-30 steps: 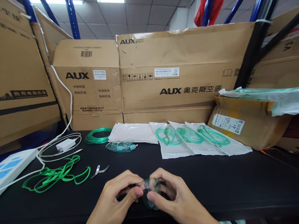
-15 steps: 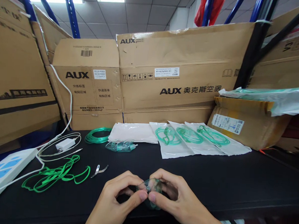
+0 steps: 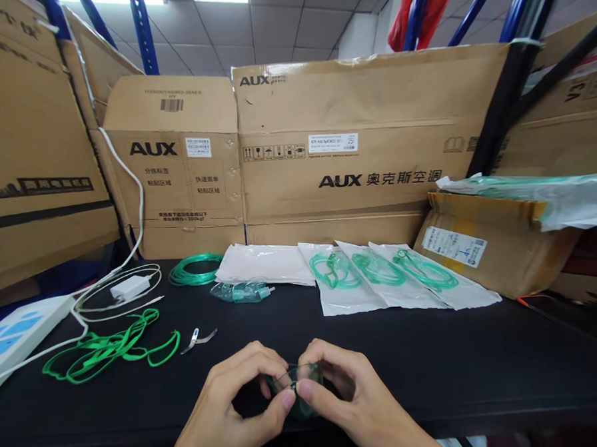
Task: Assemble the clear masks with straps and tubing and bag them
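Note:
My left hand (image 3: 237, 397) and my right hand (image 3: 346, 399) meet low in the middle of the head view, over the front of the black table (image 3: 471, 366). Both pinch a small clear green-tinted plastic mask (image 3: 297, 387) between thumbs and fingertips; most of it is hidden behind my fingers. A small bent metal clip (image 3: 198, 338) lies on the table to the left of my left hand. Green elastic straps (image 3: 106, 350) lie in a loose pile further left.
Behind my hands lie a clear mask part (image 3: 242, 291), a coil of green tubing (image 3: 193, 269), a flat white bag (image 3: 266, 263) and three sealed bags with green tubing (image 3: 380, 273). A white charger with cable (image 3: 130, 287) and a power strip (image 3: 7, 341) sit left. Cardboard boxes (image 3: 353, 139) wall the back.
My fingers have shifted on the mask, squeezing it smaller and lower between both hands. Nothing on the table has moved.

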A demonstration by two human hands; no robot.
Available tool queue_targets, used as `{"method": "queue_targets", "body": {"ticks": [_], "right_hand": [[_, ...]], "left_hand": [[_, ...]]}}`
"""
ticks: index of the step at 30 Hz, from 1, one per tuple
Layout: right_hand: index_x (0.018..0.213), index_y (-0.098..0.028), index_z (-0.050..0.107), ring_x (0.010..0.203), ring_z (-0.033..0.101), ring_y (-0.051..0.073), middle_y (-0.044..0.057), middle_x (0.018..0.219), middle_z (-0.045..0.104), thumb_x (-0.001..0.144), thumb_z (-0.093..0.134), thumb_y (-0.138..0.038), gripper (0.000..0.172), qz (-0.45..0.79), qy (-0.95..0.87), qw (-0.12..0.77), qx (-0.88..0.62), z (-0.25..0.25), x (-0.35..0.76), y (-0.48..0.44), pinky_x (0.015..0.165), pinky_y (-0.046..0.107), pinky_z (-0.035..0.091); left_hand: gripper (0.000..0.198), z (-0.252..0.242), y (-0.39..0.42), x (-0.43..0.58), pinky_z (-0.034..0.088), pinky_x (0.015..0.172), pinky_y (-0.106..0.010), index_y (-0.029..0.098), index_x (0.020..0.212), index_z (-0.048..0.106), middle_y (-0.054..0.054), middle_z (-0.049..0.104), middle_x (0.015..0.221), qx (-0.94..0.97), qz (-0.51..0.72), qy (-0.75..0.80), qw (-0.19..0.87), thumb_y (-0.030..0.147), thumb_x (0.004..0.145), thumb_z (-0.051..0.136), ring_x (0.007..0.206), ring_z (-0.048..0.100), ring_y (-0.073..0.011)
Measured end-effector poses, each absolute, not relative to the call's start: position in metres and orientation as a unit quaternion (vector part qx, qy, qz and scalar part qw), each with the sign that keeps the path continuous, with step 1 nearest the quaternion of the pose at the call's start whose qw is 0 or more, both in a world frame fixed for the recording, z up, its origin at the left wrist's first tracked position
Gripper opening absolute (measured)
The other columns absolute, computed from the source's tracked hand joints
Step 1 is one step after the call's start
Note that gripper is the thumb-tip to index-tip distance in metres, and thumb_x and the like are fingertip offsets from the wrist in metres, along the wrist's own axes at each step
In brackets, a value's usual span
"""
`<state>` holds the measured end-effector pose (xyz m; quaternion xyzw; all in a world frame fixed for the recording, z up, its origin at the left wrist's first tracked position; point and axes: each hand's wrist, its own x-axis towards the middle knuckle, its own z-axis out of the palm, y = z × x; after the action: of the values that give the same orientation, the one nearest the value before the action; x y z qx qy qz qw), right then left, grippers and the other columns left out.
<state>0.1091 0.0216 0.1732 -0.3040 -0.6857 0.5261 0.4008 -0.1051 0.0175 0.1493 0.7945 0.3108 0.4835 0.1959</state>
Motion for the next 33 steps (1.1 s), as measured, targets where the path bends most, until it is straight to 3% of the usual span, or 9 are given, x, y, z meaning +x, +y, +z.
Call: {"method": "queue_targets", "body": {"ticks": [17, 27, 33], "right_hand": [[0.082, -0.02, 0.062, 0.079, 0.051, 0.018, -0.001, 0.081, 0.056, 0.089, 0.08, -0.048, 0.034, 0.519, -0.691, 0.404, -0.3, 0.1721, 0.1084, 0.0219, 0.075, 0.031, 0.04], [0.082, -0.019, 0.06, 0.071, 0.041, 0.014, -0.004, 0.078, 0.051, 0.091, 0.079, -0.053, 0.039, 0.545, -0.662, 0.427, -0.288, 0.172, 0.1116, 0.0217, 0.066, 0.028, 0.033], [0.088, -0.017, 0.067, 0.077, 0.048, 0.015, -0.001, 0.082, 0.058, 0.091, 0.078, -0.053, 0.038, 0.542, -0.657, 0.449, -0.271, 0.1767, 0.1076, 0.0231, 0.072, 0.028, 0.039]], "left_hand": [[0.01, 0.1524, 0.0144, -0.104, 0.055, 0.078, -0.027, 0.022, 0.089, 0.067, -0.004, 0.074, 0.09, 0.799, 0.471, 0.316, 0.201, 0.015, 0.095, 0.063, 0.085, 0.07, -0.0199], [0.012, 0.1524, 0.0141, -0.106, 0.055, 0.086, -0.024, 0.025, 0.107, 0.071, -0.002, 0.076, 0.101, 0.801, 0.474, 0.275, 0.239, 0.018, 0.103, 0.063, 0.096, 0.071, -0.0182], [0.011, 0.1496, 0.0193, -0.1069, 0.056, 0.087, -0.023, 0.026, 0.107, 0.074, -0.002, 0.077, 0.101, 0.789, 0.503, 0.261, 0.237, 0.018, 0.103, 0.068, 0.098, 0.072, -0.0183]]}}
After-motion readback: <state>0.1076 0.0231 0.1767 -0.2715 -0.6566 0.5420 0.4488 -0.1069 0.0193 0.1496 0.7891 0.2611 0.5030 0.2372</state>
